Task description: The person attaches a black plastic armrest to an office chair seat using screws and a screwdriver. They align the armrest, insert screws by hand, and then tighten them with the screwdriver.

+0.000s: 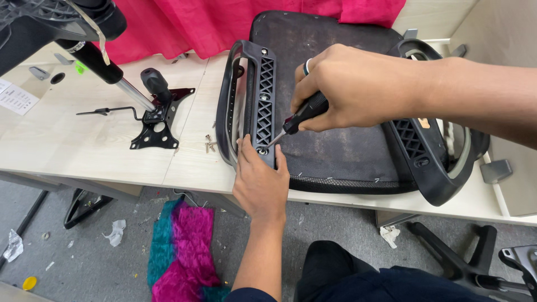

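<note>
Clamping black screwdriver [299, 116] in right hand [352, 89] grip, left hand [260, 182] pinching lattice-ribbed plastic armrest [254, 100], mesh seat [335, 145]

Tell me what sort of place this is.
Likely a furniture assembly workshop: an upturned office chair seat lies on a worktable, loose screws sit beside a tilt mechanism plate, and debris litters the floor.
</note>
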